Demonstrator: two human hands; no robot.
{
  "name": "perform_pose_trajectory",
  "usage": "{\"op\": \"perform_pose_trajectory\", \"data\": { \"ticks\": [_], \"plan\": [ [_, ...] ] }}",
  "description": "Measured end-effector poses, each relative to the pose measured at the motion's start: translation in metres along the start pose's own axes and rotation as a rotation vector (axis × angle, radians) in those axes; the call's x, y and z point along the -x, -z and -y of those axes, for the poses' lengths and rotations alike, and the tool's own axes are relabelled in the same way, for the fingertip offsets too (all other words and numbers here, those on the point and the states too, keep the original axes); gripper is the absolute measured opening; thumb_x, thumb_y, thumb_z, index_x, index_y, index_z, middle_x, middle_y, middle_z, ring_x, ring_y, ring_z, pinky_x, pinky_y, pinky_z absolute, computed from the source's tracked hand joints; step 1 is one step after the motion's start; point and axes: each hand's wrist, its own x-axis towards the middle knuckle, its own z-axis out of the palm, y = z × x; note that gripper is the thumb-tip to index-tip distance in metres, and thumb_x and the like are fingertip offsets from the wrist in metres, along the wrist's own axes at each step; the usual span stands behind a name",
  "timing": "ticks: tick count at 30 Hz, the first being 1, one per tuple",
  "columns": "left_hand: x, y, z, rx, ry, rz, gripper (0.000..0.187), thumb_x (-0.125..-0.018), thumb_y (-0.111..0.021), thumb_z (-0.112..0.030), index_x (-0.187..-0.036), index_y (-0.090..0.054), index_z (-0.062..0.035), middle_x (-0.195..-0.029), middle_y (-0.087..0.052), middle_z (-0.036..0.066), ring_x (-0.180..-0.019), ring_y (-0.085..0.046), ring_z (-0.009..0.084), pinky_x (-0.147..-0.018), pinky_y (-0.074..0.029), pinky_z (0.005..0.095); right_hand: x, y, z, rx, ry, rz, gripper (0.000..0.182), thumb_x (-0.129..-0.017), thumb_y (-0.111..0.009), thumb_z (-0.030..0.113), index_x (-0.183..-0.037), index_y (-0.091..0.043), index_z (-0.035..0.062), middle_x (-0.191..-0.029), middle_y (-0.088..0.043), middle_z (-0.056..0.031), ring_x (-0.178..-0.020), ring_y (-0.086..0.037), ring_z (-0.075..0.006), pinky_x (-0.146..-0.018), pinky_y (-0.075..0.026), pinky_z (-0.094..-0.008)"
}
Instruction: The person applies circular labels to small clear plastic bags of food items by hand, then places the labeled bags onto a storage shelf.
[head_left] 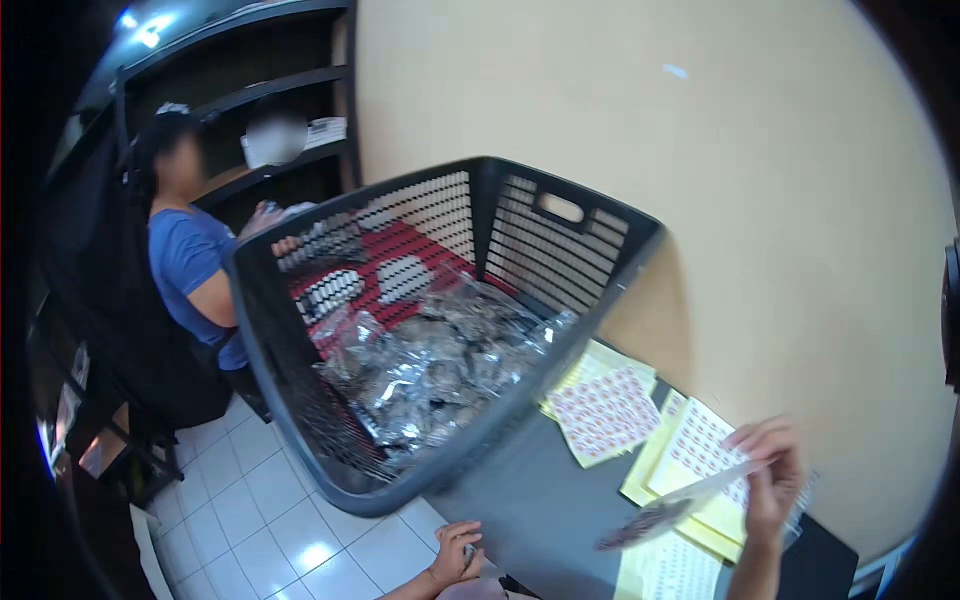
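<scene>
My right hand [778, 475] pinches the top edge of a small clear plastic bag [675, 510] with dark contents settled at its lower end. The bag hangs tilted above yellow-backed sheets of round red-and-white stickers [695, 440]. Near the table's front edge, my left hand [457, 553] is closed with its fingers curled; what they hold, if anything, I cannot make out. Beyond it stands a large black plastic basket [570, 390] with slatted sides. Inside the basket lies a pile of filled clear plastic bags [440, 360].
Another sticker sheet [605, 410] lies on the dark table [540, 500] beside the basket. At the left, a person in a blue shirt [190, 255] stands by a dark shelf [250, 95]. A beige wall [780, 200] rises behind the table, and white floor tiles [250, 510] show below.
</scene>
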Motion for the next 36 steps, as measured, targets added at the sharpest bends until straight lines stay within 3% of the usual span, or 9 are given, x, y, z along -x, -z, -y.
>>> {"op": "perform_pose_trajectory", "data": {
  "ticks": [2,4,6,8,12,15,25,30,36],
  "plan": [
    [-0.035,-0.004,-0.029,0.027,-0.06,0.051,0.036,-0.067,-0.06,-0.01,-0.099,-0.045,-0.0067,-0.106,-0.05,0.016,-0.094,-0.048,0.0268,-0.079,-0.038,0.037,0.032,0.006,-0.01,-0.035,-0.123,-0.03,0.006,-0.075,-0.057,0.0,-0.076,-0.051,0.002,-0.076,-0.05,-0.0092,-0.067,-0.053,-0.0175,-0.063,-0.044,-0.0279],
    [-0.067,-0.016,-0.053,0.353,-0.142,-0.048,0.041,-0.068,-0.06,-0.012,-0.104,-0.043,-0.0054,-0.11,-0.047,0.018,-0.094,-0.047,0.0264,-0.082,-0.036,0.0367,0.057,0.015,-0.032,0.166,-0.032,0.017,0.006,-0.075,-0.057,-0.003,-0.077,-0.052,-0.0011,-0.078,-0.051,-0.0093,-0.066,-0.054,-0.0154,-0.062,-0.045,-0.025],
    [-0.113,-0.025,-0.085,0.722,-0.047,0.008,0.05,-0.068,-0.06,-0.012,-0.112,-0.038,-0.0035,-0.114,-0.044,0.018,-0.096,-0.047,0.0259,-0.082,-0.037,0.0364,0.078,0.013,-0.037,-0.011,-0.235,-0.057,0.007,-0.074,-0.058,-0.006,-0.079,-0.053,-0.0028,-0.078,-0.053,-0.0094,-0.065,-0.053,-0.0128,-0.059,-0.044,-0.022],
    [-0.154,-0.035,-0.12,1.089,0.05,0.083,0.063,-0.066,-0.065,-0.009,-0.119,-0.032,-0.0018,-0.119,-0.041,0.017,-0.101,-0.046,0.0245,-0.084,-0.037,0.0358,0.092,0.015,-0.039,-0.053,-0.296,-0.121,0.008,-0.074,-0.057,-0.007,-0.079,-0.053,-0.0031,-0.079,-0.052,-0.0089,-0.066,-0.052,-0.0113,-0.059,-0.044,-0.0214],
    [-0.183,-0.06,-0.164,0.966,-0.007,0.268,0.065,-0.067,-0.068,-0.009,-0.119,-0.03,-0.0028,-0.11,-0.047,0.017,-0.096,-0.05,0.0201,-0.081,-0.04,0.0346,0.108,0.023,-0.036,-0.016,-0.302,-0.177,0.007,-0.077,-0.057,-0.004,-0.082,-0.053,-0.0031,-0.079,-0.052,-0.0077,-0.066,-0.051,-0.0102,-0.06,-0.042,-0.0208],
    [-0.18,-0.073,-0.185,1.032,0.172,0.287,0.057,-0.07,-0.062,0.007,-0.118,-0.031,-0.0021,-0.083,-0.058,0.009,-0.078,-0.057,0.0126,-0.07,-0.046,0.0243,0.113,0.031,-0.034,-0.009,-0.27,-0.177,0.007,-0.077,-0.057,-0.002,-0.083,-0.052,-0.0025,-0.08,-0.051,-0.0076,-0.068,-0.051,-0.0102,-0.062,-0.042,-0.0208],
    [-0.179,-0.084,-0.196,1.079,0.157,0.249,0.053,-0.073,-0.062,0.003,-0.116,-0.033,-0.0011,-0.081,-0.059,0.008,-0.077,-0.058,0.0107,-0.07,-0.046,0.0229,0.113,0.04,-0.043,-0.007,-0.165,-0.153,0.01,-0.075,-0.062,0.0,-0.083,-0.056,-0.0013,-0.082,-0.056,-0.0093,-0.071,-0.052,-0.0118,-0.063,-0.043,-0.0219],
    [-0.178,-0.09,-0.192,1.002,0.04,0.152,0.061,-0.07,-0.062,0.006,-0.121,-0.028,0.0022,-0.077,-0.058,0.008,-0.075,-0.057,0.0127,-0.069,-0.046,0.0238,0.114,0.038,-0.046,0.025,-0.165,-0.176,0.009,-0.075,-0.062,0.001,-0.081,-0.056,-0.0011,-0.079,-0.057,-0.0087,-0.068,-0.052,-0.0107,-0.061,-0.042,-0.0212],
    [-0.177,-0.089,-0.191,0.989,0.129,0.168,0.063,-0.07,-0.062,0.007,-0.123,-0.028,0.0041,-0.078,-0.059,0.008,-0.075,-0.058,0.013,-0.069,-0.046,0.0244,0.114,0.034,-0.049,0.09,-0.163,-0.183,0.01,-0.075,-0.063,0.001,-0.081,-0.056,-0.001,-0.078,-0.057,-0.0088,-0.067,-0.053,-0.0107,-0.061,-0.042,-0.021]
  ]
}}
